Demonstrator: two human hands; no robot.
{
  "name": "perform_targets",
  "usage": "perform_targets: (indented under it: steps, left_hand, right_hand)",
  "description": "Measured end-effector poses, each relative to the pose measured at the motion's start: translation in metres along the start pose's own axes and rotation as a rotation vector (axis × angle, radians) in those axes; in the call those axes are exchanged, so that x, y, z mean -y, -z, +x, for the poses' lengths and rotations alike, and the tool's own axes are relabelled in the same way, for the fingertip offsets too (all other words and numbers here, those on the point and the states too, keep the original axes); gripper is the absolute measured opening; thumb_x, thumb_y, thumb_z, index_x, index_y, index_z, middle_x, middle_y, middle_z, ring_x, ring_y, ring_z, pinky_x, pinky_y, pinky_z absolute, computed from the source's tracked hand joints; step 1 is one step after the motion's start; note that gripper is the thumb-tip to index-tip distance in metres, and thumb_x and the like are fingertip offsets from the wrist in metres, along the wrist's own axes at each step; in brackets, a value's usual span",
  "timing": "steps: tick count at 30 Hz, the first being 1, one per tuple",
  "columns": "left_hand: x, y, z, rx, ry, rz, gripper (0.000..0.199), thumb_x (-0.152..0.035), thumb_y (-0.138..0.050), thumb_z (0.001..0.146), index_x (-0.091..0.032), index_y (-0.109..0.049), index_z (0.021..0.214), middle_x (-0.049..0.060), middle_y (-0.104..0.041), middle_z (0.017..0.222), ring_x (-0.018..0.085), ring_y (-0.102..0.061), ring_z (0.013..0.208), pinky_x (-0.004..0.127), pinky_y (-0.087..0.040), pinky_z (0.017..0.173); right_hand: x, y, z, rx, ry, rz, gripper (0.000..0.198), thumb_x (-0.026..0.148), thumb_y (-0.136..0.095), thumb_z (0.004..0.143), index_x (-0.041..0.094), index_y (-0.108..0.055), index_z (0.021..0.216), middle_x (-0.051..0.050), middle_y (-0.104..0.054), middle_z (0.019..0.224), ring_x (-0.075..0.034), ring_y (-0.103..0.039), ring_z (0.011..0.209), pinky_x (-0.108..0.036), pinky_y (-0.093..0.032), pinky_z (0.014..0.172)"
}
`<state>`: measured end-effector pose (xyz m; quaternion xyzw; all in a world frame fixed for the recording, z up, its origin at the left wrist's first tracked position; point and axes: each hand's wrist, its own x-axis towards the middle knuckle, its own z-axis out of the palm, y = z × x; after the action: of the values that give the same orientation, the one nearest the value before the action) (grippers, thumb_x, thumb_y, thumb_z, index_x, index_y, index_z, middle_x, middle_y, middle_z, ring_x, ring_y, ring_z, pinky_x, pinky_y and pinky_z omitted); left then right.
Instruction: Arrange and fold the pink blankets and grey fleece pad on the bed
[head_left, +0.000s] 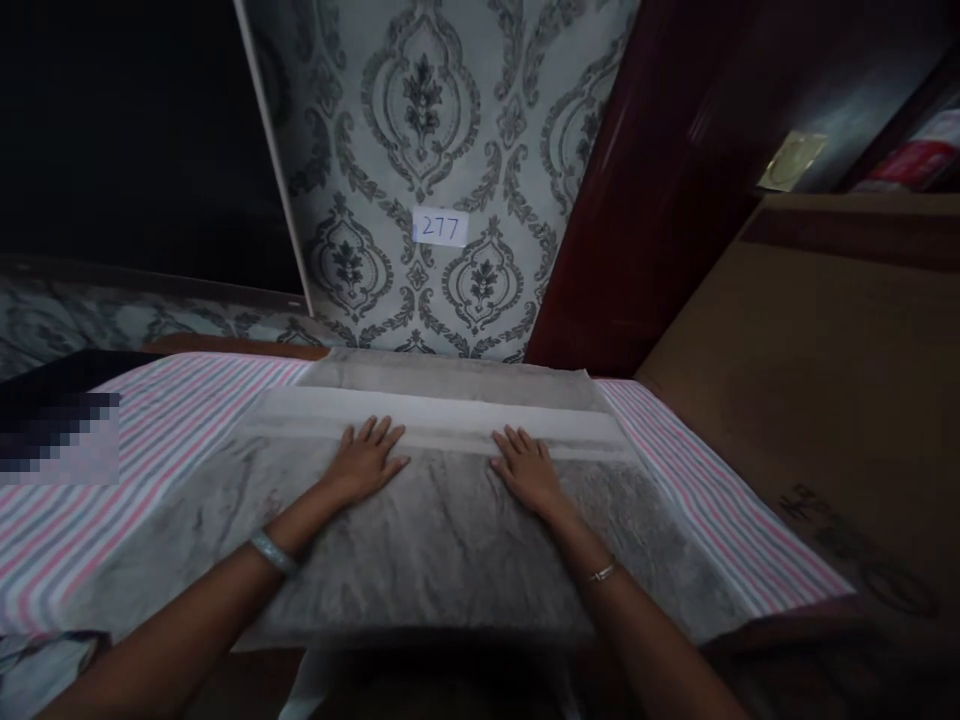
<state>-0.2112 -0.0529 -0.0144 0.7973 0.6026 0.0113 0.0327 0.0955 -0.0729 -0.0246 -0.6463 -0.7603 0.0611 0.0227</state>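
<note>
A grey plush towel (450, 540) lies spread over the table, with a smooth pale band (450, 412) running across its far part. My left hand (364, 462) rests flat on it left of the middle, fingers spread and tips near the band. To the right, my right hand (526, 468) presses flat on the same cloth, its fingers also apart. Neither hand grips anything. Small folds show in the pile between the hands, and the towel's near edge hangs at the table's front.
A pink, grey and white striped cloth (180, 420) covers the table beneath. A large cardboard box (817, 400) stands at the right. Behind are a dark screen (142, 140), patterned wallpaper with a "277" label (440, 227), and a dark red wooden panel (637, 200).
</note>
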Motion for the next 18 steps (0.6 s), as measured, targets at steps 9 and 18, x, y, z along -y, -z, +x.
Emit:
perform_targets:
  steps: [9, 18]
  left_hand:
    - [0.012, 0.014, 0.039, 0.032, 0.07, 0.032, 0.066, -0.051, -0.029, 0.099, -0.02, -0.036, 0.157, 0.014, -0.026, 0.167, 0.035, -0.021, 0.155, 0.062, -0.023, 0.12]
    - [0.081, 0.021, 0.04, 0.048, 0.24, 0.083, 0.067, -0.05, -0.021, 0.1, -0.022, -0.029, 0.16, 0.01, -0.022, 0.169, 0.031, -0.018, 0.156, 0.057, -0.021, 0.122]
  right_hand:
    - [0.034, 0.023, 0.037, 0.0, 0.074, 0.116, 0.06, 0.05, -0.031, 0.106, 0.023, -0.031, 0.16, -0.01, -0.023, 0.168, -0.03, -0.019, 0.155, -0.06, -0.019, 0.121]
    - [-0.033, 0.01, 0.058, -0.006, -0.109, 0.035, 0.059, 0.05, -0.03, 0.105, 0.029, -0.032, 0.16, -0.005, -0.021, 0.169, -0.027, -0.018, 0.156, -0.054, -0.018, 0.123]
